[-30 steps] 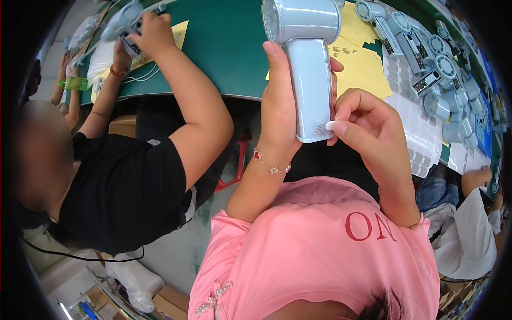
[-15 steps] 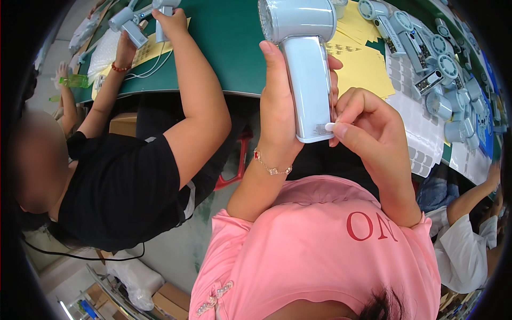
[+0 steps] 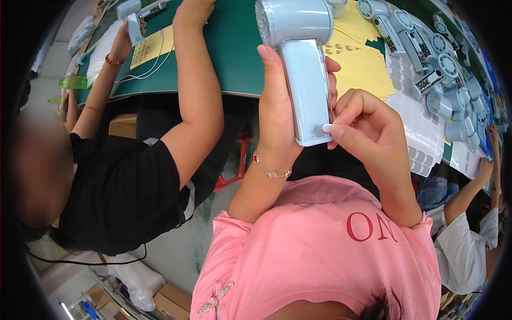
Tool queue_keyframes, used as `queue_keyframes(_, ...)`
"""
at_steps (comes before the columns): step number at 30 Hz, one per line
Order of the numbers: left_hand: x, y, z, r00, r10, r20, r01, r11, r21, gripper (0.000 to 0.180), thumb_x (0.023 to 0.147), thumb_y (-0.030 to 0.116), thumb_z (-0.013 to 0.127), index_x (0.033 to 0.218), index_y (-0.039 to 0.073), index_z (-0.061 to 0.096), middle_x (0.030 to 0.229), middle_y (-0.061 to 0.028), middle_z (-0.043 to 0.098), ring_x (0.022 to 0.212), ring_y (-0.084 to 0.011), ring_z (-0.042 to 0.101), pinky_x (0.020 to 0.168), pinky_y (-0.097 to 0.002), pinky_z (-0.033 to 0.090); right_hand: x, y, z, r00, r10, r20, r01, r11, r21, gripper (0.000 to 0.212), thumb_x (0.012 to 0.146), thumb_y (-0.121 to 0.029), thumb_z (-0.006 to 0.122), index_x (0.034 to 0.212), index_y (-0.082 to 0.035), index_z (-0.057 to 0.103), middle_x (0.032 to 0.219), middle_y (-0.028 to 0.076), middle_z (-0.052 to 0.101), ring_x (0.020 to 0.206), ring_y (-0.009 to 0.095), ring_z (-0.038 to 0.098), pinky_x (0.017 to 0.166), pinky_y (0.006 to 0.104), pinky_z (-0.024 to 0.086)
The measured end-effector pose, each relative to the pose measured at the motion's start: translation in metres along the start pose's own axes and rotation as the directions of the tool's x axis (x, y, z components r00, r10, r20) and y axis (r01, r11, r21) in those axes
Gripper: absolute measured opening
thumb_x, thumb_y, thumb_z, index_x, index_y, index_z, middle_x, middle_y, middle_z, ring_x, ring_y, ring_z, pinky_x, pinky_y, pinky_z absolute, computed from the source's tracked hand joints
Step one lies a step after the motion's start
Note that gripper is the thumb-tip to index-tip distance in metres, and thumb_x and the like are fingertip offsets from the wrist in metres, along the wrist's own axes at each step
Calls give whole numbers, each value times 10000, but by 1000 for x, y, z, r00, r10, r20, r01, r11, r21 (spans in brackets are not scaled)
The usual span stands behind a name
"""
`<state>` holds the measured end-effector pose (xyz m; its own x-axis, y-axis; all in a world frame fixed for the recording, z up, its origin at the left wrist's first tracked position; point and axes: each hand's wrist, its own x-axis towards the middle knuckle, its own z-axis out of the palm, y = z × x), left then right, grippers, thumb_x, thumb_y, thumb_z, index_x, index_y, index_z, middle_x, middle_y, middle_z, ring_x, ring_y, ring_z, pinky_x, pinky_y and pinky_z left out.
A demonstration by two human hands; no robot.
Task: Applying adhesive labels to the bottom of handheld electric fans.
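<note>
A light blue handheld fan (image 3: 305, 80) stands almost upright in front of me, its round head at the top. My left hand (image 3: 278, 109) is wrapped round its handle, thumb on the near left side and fingertips showing at the right. Low on the handle sits a small patch of fine grey print (image 3: 318, 130). Beside that patch, my right hand (image 3: 369, 125) is closed in a pinch, its thumb tip with a white nail touching the handle's lower right edge. Whatever those fingers hold, if anything, is too small or hidden to make out.
Yellow sheets with small labels (image 3: 362, 69) lie beyond my right hand, next to a white sheet of grey labels (image 3: 408, 120). Several more blue fans (image 3: 440, 69) are heaped at the right. To the left, a co-worker (image 3: 117, 181) in black handles another fan (image 3: 133, 26) over the green table (image 3: 240, 53).
The fan has shifted slightly left in my left hand; my right pinch stays by its lower edge. The co-worker's right hand has moved away from the fan they hold.
</note>
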<state>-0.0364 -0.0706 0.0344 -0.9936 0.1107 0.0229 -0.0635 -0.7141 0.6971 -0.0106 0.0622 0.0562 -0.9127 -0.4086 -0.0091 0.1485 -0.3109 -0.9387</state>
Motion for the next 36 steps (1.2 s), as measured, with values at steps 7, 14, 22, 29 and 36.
queue_keyframes(7,0,0,2,1000,4,-9,-4,999,-37,733,889,611,186,941,-42,515,652,-88,508,547,-158,474,508,-244,410,1,1,0,1000,-8,-20,7,1000,-28,114,765,56,596,785,2,497,857,35,501,785,60,474,683,193,415)
queue_keyframes(14,-4,0,-5,999,22,25,-22,999,32,738,883,622,190,936,-39,516,660,-95,522,554,-150,484,510,-240,409,-1,5,0,999,3,-44,-6,997,-81,110,764,56,596,781,9,498,796,31,515,728,51,491,634,196,427)
queue_keyframes(22,-20,-4,-9,802,591,83,-404,436,804,847,816,707,175,1074,-45,469,907,-120,581,747,-139,566,643,-235,463,0,26,-9,954,-294,-55,263,911,-316,103,744,75,573,757,-5,509,754,27,520,695,51,507,580,165,422)
queue_keyframes(29,-27,16,1,979,172,-106,-162,982,100,839,802,726,153,886,-26,514,591,-68,522,437,-134,497,391,-233,435,-5,3,-4,885,-443,-142,372,858,-354,851,678,-74,712,1368,-25,217,1216,159,426,980,168,503,786,268,426)
queue_keyframes(36,-18,4,5,996,4,-88,-7,999,-36,753,854,666,197,915,-19,503,648,-73,490,516,-156,456,393,-258,363,10,23,-1,934,-358,-5,326,855,-403,998,655,-219,761,1401,-35,125,1324,198,351,1181,271,426,899,342,396)
